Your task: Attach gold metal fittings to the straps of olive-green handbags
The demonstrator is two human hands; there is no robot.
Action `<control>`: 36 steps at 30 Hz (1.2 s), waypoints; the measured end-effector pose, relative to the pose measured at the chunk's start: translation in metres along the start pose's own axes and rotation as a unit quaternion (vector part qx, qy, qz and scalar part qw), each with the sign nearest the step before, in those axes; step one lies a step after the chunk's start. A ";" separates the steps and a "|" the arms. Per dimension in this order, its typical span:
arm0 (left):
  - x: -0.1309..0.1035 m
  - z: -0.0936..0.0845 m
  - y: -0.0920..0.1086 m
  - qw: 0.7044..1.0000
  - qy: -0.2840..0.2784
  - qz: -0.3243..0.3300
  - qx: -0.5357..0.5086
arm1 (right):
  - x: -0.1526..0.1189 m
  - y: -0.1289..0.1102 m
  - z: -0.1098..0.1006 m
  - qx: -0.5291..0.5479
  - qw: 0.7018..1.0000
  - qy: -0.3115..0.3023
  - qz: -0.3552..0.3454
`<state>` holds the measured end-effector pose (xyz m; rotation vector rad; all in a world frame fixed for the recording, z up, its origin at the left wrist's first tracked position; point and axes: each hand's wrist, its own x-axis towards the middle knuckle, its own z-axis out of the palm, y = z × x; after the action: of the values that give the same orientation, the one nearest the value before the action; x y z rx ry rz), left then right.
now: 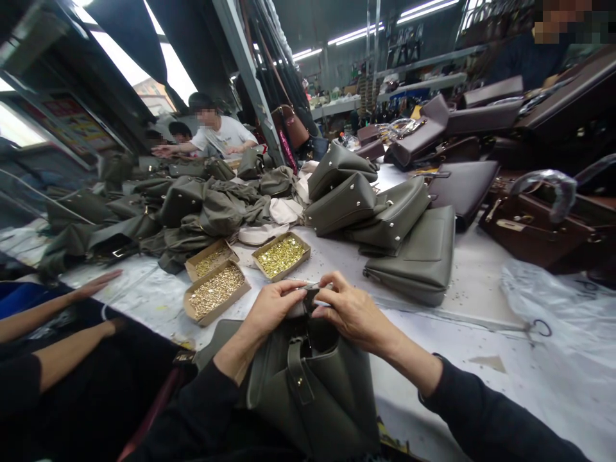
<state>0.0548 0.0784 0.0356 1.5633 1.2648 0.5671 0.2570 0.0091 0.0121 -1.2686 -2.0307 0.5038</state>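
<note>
At the surface's near edge (pixel 481 289): dark olive bag (pixel 341 391), both hands on it
Smooth, kinda slouchy, mouth gaping, gold stud (pixel 299 382) on the front strap (pixel 296 362); left hand (pixel 272 307) and right hand (pixel 353 314) both have fingers pinched on its top edge. Cardboard boxes (pixel 224 303) crowd the left, stacked bags (pixel 411 266) sit beyond, but there's bare surface rightward till the clear plastic (pixel 568 333).

Far right: dark brown leather handbags (pixel 543 247) are piled.
Near right: crumpled clear plastic sheeting (pixel 572 346) is spread.
Overhead: straight white fluorescent tubes (pixel 356 34) are lit.
</note>
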 end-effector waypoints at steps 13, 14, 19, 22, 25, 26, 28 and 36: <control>-0.004 -0.005 -0.010 0.979 0.025 -0.108 -0.172 | -0.005 0.046 -0.025 0.488 0.778 0.270 0.290; -0.004 -0.004 -0.011 0.978 0.027 -0.110 -0.176 | -0.008 0.052 -0.024 0.504 0.769 0.239 0.313; -0.007 -0.002 -0.010 0.978 0.048 -0.105 -0.173 | -0.018 0.048 -0.033 0.465 0.809 0.179 0.310; -0.009 -0.001 -0.006 0.979 0.052 -0.105 -0.167 | -0.020 0.014 -0.053 0.315 0.902 0.179 0.234; -0.012 0.002 -0.004 0.977 0.050 -0.102 -0.178 | -0.023 -0.035 -0.065 0.106 0.983 0.110 0.103; -0.014 0.004 -0.004 0.977 0.054 -0.096 -0.182 | -0.024 -0.050 -0.065 0.034 0.994 0.074 0.068; -0.018 0.009 -0.006 0.975 0.068 -0.085 -0.193 | -0.024 -0.071 -0.056 -0.090 0.995 0.001 0.033; -0.031 0.023 -0.014 0.963 0.072 -0.101 -0.238 | -0.028 -0.054 -0.004 -0.203 0.977 0.005 0.067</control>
<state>0.0576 0.0402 0.0211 0.9968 1.2622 0.7946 0.2340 -0.0401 0.0393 -1.6508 -2.1167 0.1414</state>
